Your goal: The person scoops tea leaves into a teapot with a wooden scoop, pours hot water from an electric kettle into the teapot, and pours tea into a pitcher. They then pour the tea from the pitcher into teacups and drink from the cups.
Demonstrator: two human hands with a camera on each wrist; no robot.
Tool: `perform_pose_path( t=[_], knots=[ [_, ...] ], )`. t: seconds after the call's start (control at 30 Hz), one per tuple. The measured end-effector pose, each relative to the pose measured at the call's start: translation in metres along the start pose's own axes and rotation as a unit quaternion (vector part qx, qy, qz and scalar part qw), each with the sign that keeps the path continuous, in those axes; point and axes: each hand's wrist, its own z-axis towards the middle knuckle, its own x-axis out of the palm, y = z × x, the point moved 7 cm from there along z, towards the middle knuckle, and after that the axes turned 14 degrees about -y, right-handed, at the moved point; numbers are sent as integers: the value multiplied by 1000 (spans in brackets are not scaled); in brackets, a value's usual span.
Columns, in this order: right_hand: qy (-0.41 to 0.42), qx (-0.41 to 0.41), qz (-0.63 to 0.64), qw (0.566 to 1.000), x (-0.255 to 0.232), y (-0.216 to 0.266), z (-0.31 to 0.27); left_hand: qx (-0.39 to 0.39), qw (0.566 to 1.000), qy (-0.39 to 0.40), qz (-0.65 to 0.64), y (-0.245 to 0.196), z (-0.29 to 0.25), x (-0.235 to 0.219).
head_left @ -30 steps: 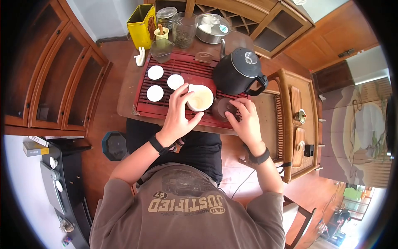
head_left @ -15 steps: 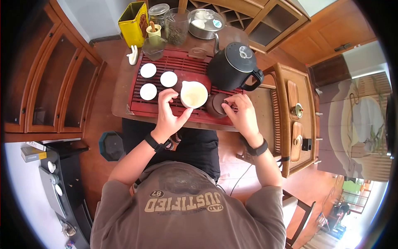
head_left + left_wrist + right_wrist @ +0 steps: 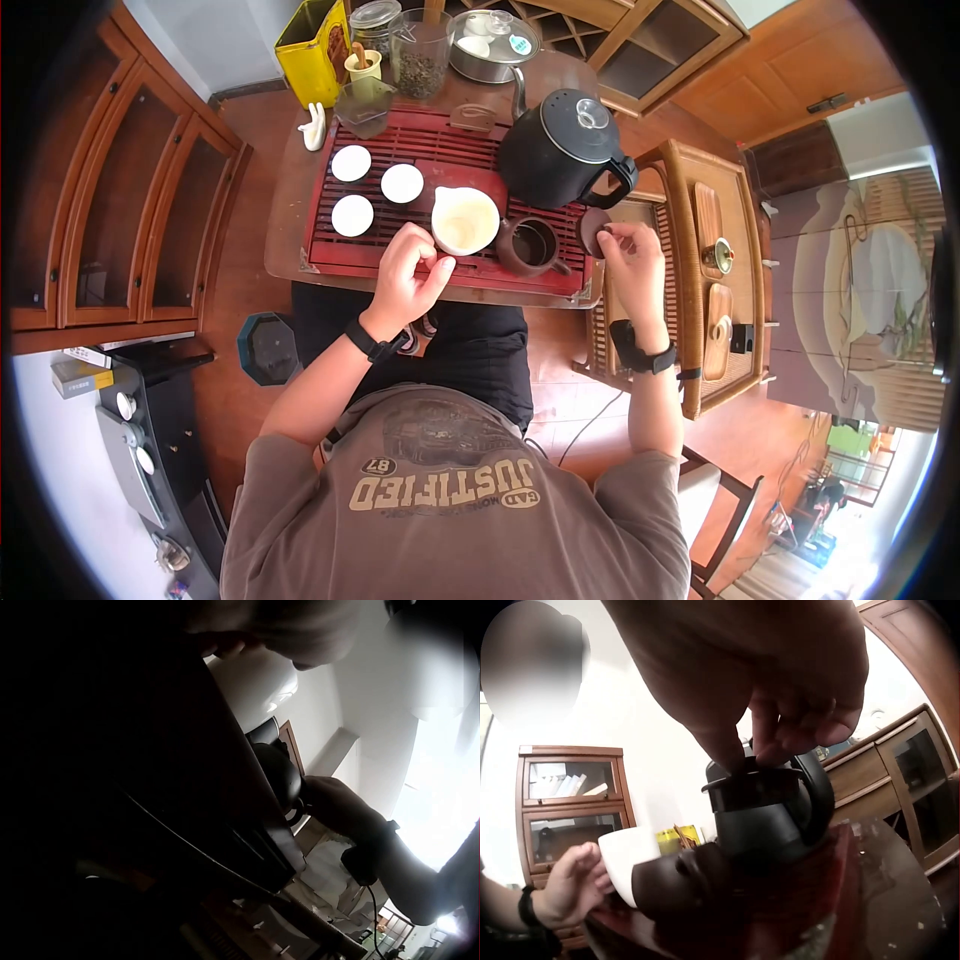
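Note:
My right hand (image 3: 635, 265) pinches the knob of a dark brown teapot lid (image 3: 595, 232), holding it out to the right of its pot. The brown clay teapot (image 3: 530, 246) stands uncovered at the front right of the red slatted tea tray (image 3: 325, 258), its dark inside showing. Beside it is a white pitcher (image 3: 466, 222) with pale yellowish liquid or lining. At the pitcher's near left side my left hand (image 3: 405, 268) rests with loosely bent fingers, fingertips right by its wall; the right wrist view shows this left hand (image 3: 576, 885) beside the white wall.
Three small white cups (image 3: 402, 183) sit on the tray's left half. A black electric kettle (image 3: 562, 150) stands behind the teapot. Along the back are a yellow tin (image 3: 312, 55), a glass jug of tea leaves (image 3: 418, 65) and a lidded steel pot (image 3: 490, 50). A rattan cart (image 3: 675, 165) is at right.
The right hand has lifted the lid off the teapot and carried it to the right, exposing the pot's inside. The left hand's fingers have drawn back from around the pitcher to its near left side.

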Motion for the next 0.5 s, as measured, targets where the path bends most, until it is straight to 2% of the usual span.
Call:
perform_pose_path(
  t=[0.13,0.23,0.3,0.5],
  knots=[
    [32,-33,-41,998,16,-12,-9,-29,999,13,-21,1,-1,1],
    [45,-89,-73,992,30,-9,-13,-32,999,27,-23,0,-2,1],
    [55,-93,-85,991,35,-8,-14,-61,997,36,-21,3,-2,1],
    [58,-111,-87,988,37,-4,-13,-68,997,40,-21,4,-2,1]
  ],
)
